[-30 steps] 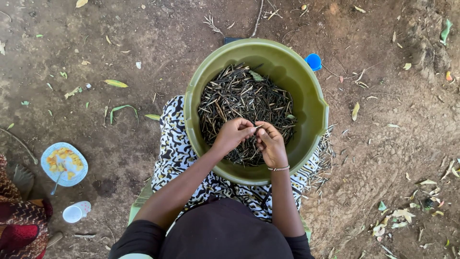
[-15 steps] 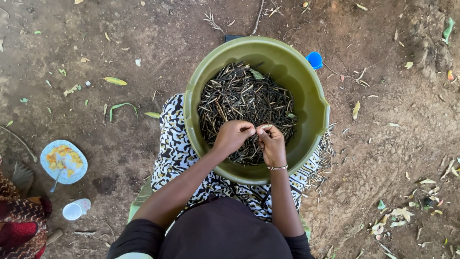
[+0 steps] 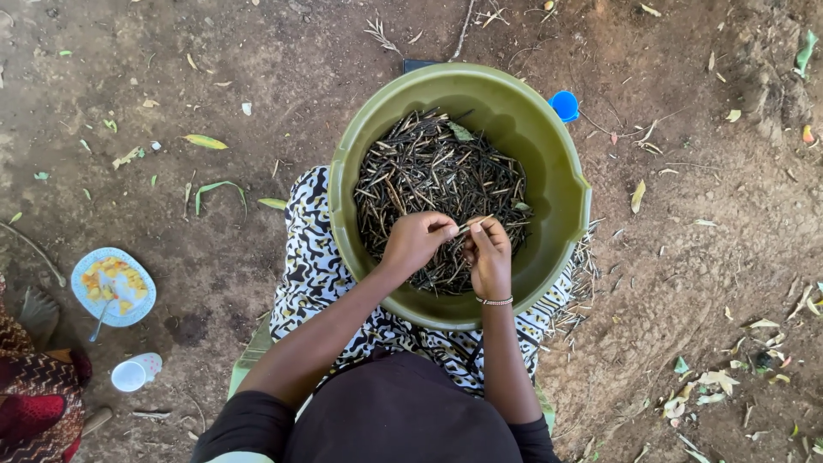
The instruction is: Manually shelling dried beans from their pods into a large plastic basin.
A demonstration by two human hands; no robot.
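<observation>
- Round olive-green plastic basin (image 3: 561,249), smooth-walled and deep, resting on the lap over a black-and-white patterned cloth (image 3: 313,266).
- Inside, a heap of thin dry pods (image 3: 433,176), dark brown to black with a few pale straw-coloured ones, brittle-looking and lying crisscross.
- Left hand (image 3: 416,243) curled over the heap near the front of the basin, fingers bent in toward the palm, fingertips pinched on one end of a single pale pod (image 3: 469,227).
- Right hand (image 3: 489,257) just beside it, thumb and first fingers closed on the other end of that same pod; thin beaded bracelet (image 3: 495,301) at the wrist.
- Both hands nearly touching, pod stretched between them just above the pile.
- Bare packed earth (image 3: 214,77) all around, reddish-brown, strewn with dry leaves and twigs.
- Small blue cap-like object (image 3: 564,105) just behind the basin rim.
- At far left on the ground, light-blue plate (image 3: 113,286) with yellow food and a spoon, and near it a small white cup (image 3: 129,375).
- Loose husks (image 3: 587,257) scattered by the basin's right side.
</observation>
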